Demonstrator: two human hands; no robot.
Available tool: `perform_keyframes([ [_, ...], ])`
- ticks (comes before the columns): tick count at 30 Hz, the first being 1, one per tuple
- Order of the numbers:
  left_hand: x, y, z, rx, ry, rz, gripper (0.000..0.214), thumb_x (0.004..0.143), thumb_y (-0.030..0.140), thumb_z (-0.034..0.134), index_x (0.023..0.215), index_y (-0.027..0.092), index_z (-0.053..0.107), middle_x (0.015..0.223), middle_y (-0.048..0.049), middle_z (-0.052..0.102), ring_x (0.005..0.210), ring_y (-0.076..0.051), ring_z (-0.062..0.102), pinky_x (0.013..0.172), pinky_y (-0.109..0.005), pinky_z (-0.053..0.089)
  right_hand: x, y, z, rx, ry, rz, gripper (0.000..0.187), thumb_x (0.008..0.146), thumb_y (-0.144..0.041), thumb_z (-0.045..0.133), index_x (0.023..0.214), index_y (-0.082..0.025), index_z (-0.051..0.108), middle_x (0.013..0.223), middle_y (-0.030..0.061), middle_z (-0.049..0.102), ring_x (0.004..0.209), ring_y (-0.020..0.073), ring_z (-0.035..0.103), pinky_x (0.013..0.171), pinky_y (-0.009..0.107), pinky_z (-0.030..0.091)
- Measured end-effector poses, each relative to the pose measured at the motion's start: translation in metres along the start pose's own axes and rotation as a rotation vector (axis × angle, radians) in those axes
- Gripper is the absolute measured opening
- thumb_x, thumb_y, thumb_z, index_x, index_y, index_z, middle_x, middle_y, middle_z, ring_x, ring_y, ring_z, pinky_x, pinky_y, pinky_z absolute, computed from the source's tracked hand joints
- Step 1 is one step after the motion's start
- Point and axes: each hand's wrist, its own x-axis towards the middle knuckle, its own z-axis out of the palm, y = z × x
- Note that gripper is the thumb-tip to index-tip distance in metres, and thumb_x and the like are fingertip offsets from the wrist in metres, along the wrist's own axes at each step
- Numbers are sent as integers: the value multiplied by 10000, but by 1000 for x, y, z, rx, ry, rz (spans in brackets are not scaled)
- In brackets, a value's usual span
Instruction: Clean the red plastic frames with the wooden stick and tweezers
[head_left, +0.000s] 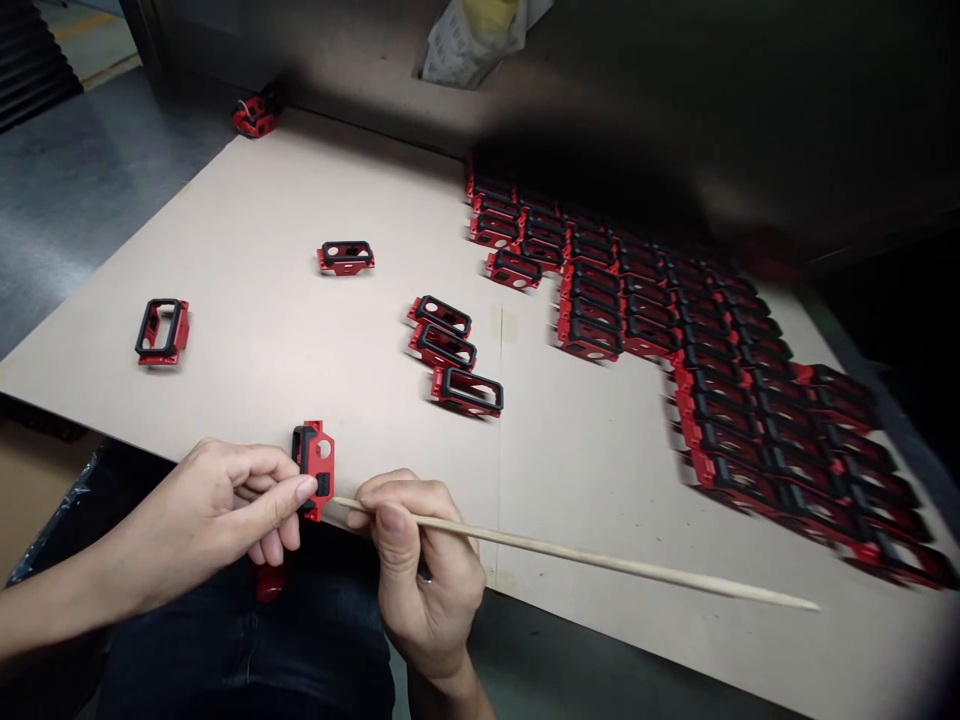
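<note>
Between the thumb and fingers of my left hand (232, 500) is a red-and-black plastic frame (322, 455), held upright over the near edge of the board. It has a round hole and a small black pad on its red side. My right hand (427, 560) pinches a thin wooden stick (600, 562) with pointed ends. One tip lies at the lower right side of the frame, by the black pad; I cannot tell whether it touches. The stick's long end slants away to the right.
Single frames of the same kind lie on the pale board (255, 230), one at left (163, 332), one further back (346, 257). Three more (469, 391) sit mid-board. Dense rows of frames (720, 400) fill the right. A metal wall (337, 70) stands behind.
</note>
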Motion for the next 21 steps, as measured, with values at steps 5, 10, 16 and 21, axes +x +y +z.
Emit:
perform_keyframes([
  [5,0,-1,0,-17,-4,-17,383,936,459,650,680,176,689,621,-17,741,535,-128,715,540,-180,603,1,0,1,-24,-15,14,182,1048,-97,494,1036,-212,634,811,17,671,680,143,682,557,248,551],
  [10,-2,-5,1,-32,10,-11,396,954,460,641,681,177,689,613,-9,731,530,-123,706,537,-177,592,1,0,1,-7,-5,-2,169,1035,-95,517,1007,-206,641,771,10,679,644,143,681,562,249,565],
  [16,-1,-4,1,-21,7,-2,393,957,461,634,687,179,679,620,-10,728,540,-129,705,541,-188,593,2,0,2,-19,-28,-43,156,1037,-113,538,1037,-202,666,796,33,734,670,159,715,594,259,588],
  [21,0,-2,1,-7,17,-16,390,956,454,630,687,178,688,599,-4,714,533,-124,697,541,-183,587,1,0,3,-84,-12,-51,159,1031,-103,529,1018,-201,653,775,28,723,639,150,702,555,249,565],
])
